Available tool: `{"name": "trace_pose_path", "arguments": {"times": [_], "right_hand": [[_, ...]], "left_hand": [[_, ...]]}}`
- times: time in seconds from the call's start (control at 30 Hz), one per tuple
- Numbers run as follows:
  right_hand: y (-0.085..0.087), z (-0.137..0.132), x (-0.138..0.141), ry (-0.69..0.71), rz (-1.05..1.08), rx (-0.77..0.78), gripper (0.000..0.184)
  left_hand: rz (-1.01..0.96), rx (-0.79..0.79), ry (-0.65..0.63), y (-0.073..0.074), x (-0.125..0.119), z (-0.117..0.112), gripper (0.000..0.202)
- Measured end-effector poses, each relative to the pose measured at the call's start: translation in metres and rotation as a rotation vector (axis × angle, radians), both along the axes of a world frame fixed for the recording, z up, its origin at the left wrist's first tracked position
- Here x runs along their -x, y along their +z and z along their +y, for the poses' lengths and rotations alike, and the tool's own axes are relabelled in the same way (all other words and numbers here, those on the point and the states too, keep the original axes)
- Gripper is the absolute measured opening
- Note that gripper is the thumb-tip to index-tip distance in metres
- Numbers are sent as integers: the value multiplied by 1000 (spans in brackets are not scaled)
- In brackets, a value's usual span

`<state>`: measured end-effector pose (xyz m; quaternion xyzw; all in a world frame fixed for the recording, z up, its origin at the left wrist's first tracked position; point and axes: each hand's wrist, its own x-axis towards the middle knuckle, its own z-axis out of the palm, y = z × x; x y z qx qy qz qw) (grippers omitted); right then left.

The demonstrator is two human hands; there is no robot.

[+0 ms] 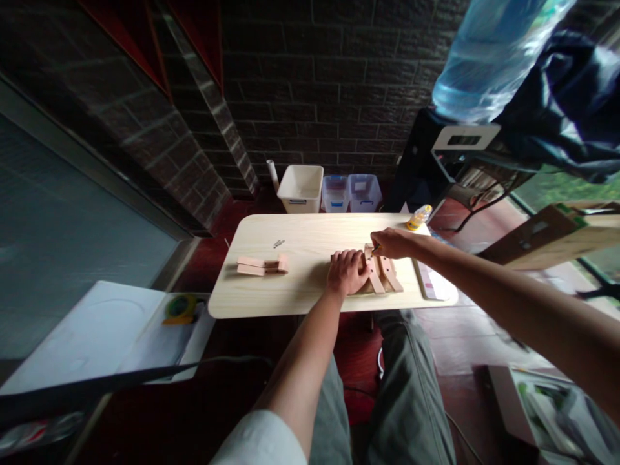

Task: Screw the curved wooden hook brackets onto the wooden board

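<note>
Fingers (347, 256) of the left hand (345, 274) lie side by side over the left part of a wooden assembly (375, 279), tips pointing away from the person, thumb set apart to the right; whether they grip the wood beneath, I cannot tell. Curled tight, the right hand (393, 244) pinches a small tool (376, 247), mostly hidden, at the assembly's far end. Two slanting wooden strips (389, 274) with dark round spots run from below that hand toward the person, the left one just beside the left thumb. All this rests on the right half of a pale table (290, 297). To the right of the assembly lies a flat, light-coloured slab (433, 282); well apart on the left sits another wooden piece (252, 265). Just beyond that piece are some small dark bits (278, 243), and at the far right corner stands a clear bottle with yellow parts (419, 218). Past the table come a cream bin (300, 186), two clear boxes (335, 192) and, farthest, a dark brick wall (310, 84)
</note>
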<state>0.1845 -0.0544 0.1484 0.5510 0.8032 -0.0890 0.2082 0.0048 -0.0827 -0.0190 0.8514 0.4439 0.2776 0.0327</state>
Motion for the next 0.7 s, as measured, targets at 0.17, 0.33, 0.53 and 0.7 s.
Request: {"name": "trace_pose_path", "arguments": {"times": [0.17,0.33,0.53,0.7], "right_hand": [[4,-2,1,49,27,14,38],[12,0,5,101,40,19,34],[8,-1,4,102,60,-13,35],[1,-2,1,70,53,-25,37]], "left_hand": [[4,3,-2,0,-1,0,42],[11,-2,1,0,0,0,42],[18,-8,0,-2,1,0,41],[23,-11,2,-3,0,1,40]]}}
